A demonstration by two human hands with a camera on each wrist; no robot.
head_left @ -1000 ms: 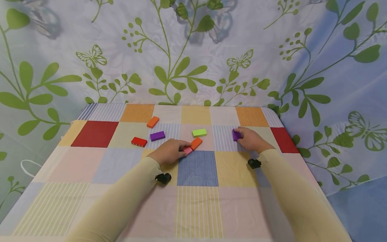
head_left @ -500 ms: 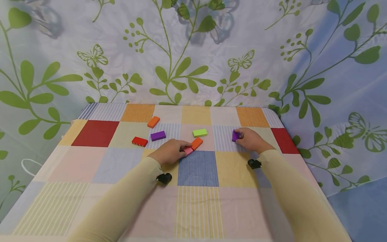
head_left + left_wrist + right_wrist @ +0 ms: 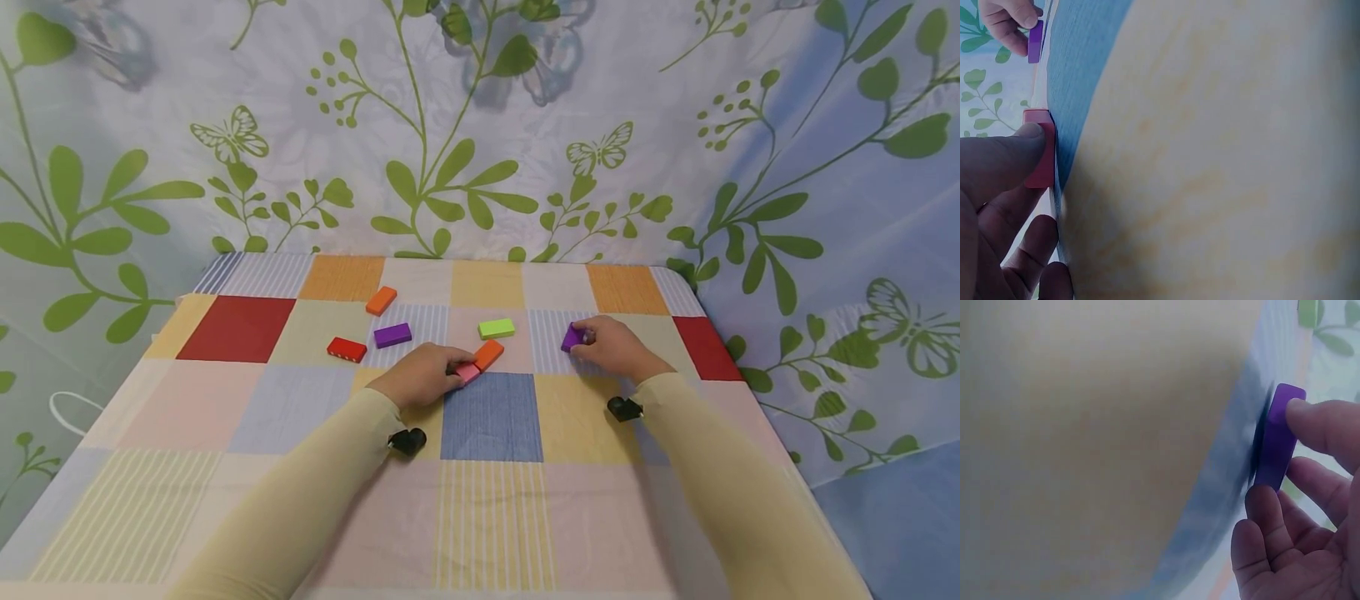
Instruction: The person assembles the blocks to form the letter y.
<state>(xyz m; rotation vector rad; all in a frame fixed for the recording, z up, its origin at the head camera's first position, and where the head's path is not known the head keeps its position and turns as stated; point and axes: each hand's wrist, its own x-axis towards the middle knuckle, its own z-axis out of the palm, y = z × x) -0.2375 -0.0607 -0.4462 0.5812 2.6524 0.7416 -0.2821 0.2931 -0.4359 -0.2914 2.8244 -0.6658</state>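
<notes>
Now both hands (image 3: pixel 422 375) pinch blocks (image 3: pixel 573 337).

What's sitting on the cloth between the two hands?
In the head view, the left hand holds a pink block and the right hand a purple block. Between them lies an orange block, touching the pink one; beyond is bare tablecloth.

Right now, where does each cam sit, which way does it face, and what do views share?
Head: worn high, looks forward and down at the table; both sleeved arms show, left hand, right hand.
Left wrist: under the left arm, along the cloth; thumb on the pink block.
Right wrist: low by the right hand; fingers pinch the purple block.
Shared: that purple block shows in all three.
</notes>
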